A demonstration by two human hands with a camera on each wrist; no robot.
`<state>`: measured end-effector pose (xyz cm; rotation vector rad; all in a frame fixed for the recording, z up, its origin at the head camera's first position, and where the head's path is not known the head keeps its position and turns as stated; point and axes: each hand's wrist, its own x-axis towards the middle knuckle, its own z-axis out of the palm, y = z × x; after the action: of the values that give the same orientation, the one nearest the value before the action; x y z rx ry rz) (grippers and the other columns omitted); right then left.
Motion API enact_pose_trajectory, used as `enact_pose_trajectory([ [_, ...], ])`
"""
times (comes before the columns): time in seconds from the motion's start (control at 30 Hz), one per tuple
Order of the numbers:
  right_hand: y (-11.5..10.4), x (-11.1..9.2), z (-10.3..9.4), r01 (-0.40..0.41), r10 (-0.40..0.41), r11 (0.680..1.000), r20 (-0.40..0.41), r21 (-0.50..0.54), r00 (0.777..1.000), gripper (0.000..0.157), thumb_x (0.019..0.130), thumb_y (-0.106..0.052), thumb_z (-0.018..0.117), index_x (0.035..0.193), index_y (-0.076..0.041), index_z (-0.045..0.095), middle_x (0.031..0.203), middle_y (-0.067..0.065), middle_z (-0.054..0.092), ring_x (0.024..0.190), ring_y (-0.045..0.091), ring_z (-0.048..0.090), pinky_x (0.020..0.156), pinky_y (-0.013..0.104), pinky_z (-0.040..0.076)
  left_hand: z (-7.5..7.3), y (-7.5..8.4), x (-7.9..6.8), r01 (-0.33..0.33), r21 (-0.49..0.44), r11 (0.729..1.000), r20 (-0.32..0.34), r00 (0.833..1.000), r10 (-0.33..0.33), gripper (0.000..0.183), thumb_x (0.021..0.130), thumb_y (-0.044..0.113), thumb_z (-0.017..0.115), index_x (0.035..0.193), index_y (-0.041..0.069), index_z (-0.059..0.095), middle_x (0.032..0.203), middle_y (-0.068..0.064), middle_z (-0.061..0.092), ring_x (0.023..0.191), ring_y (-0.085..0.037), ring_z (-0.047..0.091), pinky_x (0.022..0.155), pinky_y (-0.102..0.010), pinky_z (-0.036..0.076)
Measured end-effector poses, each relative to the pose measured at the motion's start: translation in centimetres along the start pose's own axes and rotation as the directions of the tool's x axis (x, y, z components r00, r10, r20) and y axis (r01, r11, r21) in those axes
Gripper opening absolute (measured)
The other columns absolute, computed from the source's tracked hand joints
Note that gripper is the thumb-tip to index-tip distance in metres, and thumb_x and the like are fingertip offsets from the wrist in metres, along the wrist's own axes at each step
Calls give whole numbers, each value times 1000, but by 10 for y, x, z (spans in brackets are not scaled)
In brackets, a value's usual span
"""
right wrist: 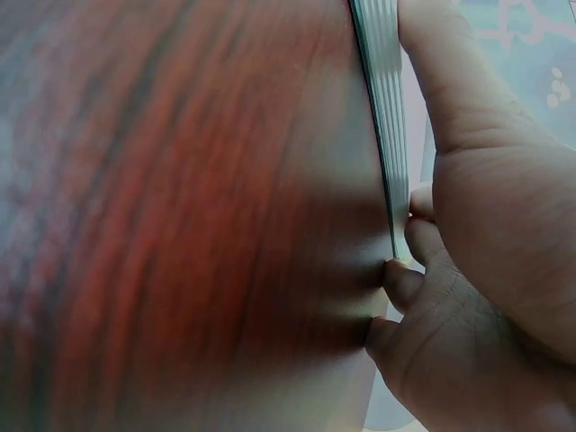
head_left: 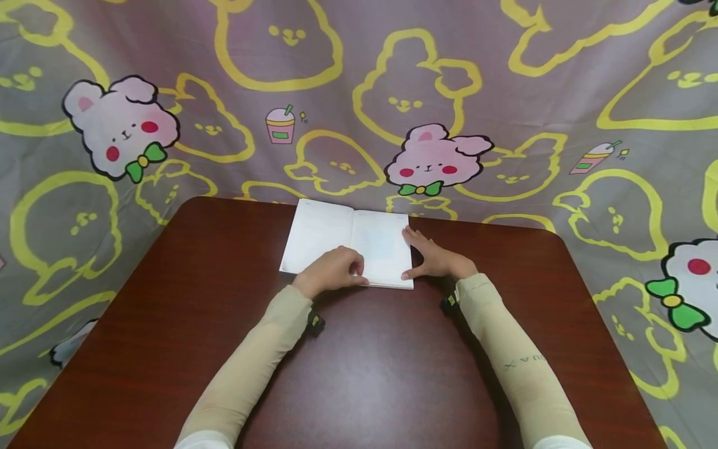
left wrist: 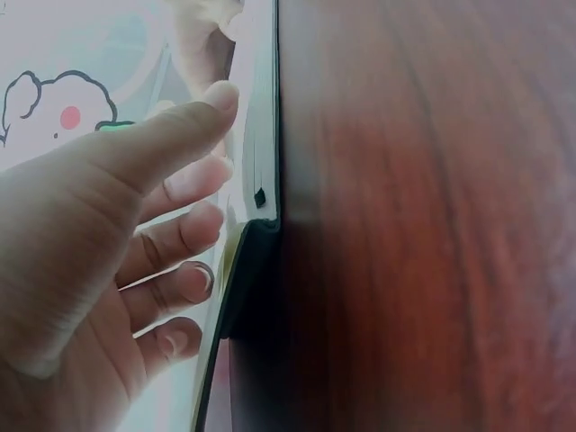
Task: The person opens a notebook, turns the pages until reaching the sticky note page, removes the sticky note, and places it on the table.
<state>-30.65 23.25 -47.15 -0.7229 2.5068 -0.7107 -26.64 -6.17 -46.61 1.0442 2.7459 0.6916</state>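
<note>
An open book (head_left: 321,232) with pale pages lies on the table, its dark cover showing along the lower edge in the left wrist view. My left hand (head_left: 332,269) is over the book's near edge by the middle fold. Its thumb (left wrist: 184,135) reaches along the page edge, and the loosely bent fingers stay apart from it with nothing between. At the right side is my right hand (head_left: 436,257), fingers spread. The right thumb (head_left: 412,274) touches the near right corner, while the fingertips lie along the right edge. Stacked page edges (right wrist: 387,99) show beside that hand.
The dark reddish-brown table (head_left: 359,374) has rounded far corners. A patterned cloth (head_left: 336,93) with cartoon rabbits hangs behind it and at both sides, near the book's far edge. Small dark wrist devices (head_left: 315,322) are strapped under both sleeves.
</note>
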Motion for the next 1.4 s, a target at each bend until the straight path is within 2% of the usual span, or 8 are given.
enact_pose_trajectory([
  [0.13,-1,1,0,-14,14,1000,3,-12,1000,120,84,-42,83,162,0,2,170,19,-5,156,40,-8,122,65,1,0,2,-2,12,5,1000,12,1000,-12,25,90,35,79,79,17,65,69,5,55,65,-10,50,65,-29,43],
  [0.3,-3,-1,0,-15,15,1000,-6,-5,1000,119,84,-41,83,162,0,3,171,19,-3,157,40,-8,122,64,2,2,2,-2,3,57,998,23,1000,-5,24,94,35,75,81,18,65,69,6,56,65,-10,50,65,-29,44],
  [0.47,-2,-2,1,6,-6,1000,-34,10,999,117,84,-41,82,162,0,6,170,19,-1,157,41,-4,123,63,6,2,2,-1,-37,127,991,12,999,36,22,96,30,73,80,17,65,67,7,54,64,-10,50,64,-29,45],
  [0.67,5,-3,1,13,-10,999,-55,44,998,113,85,-40,83,163,-3,9,171,15,2,158,34,0,125,56,12,3,3,-1,-98,177,979,5,995,98,23,97,22,69,76,17,62,65,8,50,63,-9,48,62,-28,43],
  [0.8,8,-6,-2,23,-20,998,-56,51,998,112,84,-39,83,163,-2,12,171,17,5,158,34,4,124,56,15,3,4,-2,-122,210,970,-4,992,125,25,97,19,68,74,17,59,63,9,47,62,-9,47,61,-28,42],
  [1.0,11,-14,-6,-19,21,999,-54,40,998,116,82,-44,85,163,-5,11,171,17,5,157,37,9,123,58,18,-1,8,-6,-138,243,960,-51,987,155,25,93,13,69,71,16,56,62,9,44,61,-11,46,58,-31,42],
  [1.17,13,-15,-5,-44,46,998,-59,40,997,118,81,-46,84,164,-6,11,171,16,4,157,37,8,123,58,19,-4,9,-11,-126,257,958,-99,983,156,21,91,11,68,73,16,58,63,8,45,61,-11,45,58,-30,42],
  [1.4,11,-8,-2,2,-1,1000,-75,22,997,118,80,-43,86,163,-5,12,171,16,3,157,37,4,123,59,17,-1,9,-19,-50,244,969,-220,970,106,12,83,11,67,74,17,62,64,8,53,58,-11,49,54,-31,47],
])
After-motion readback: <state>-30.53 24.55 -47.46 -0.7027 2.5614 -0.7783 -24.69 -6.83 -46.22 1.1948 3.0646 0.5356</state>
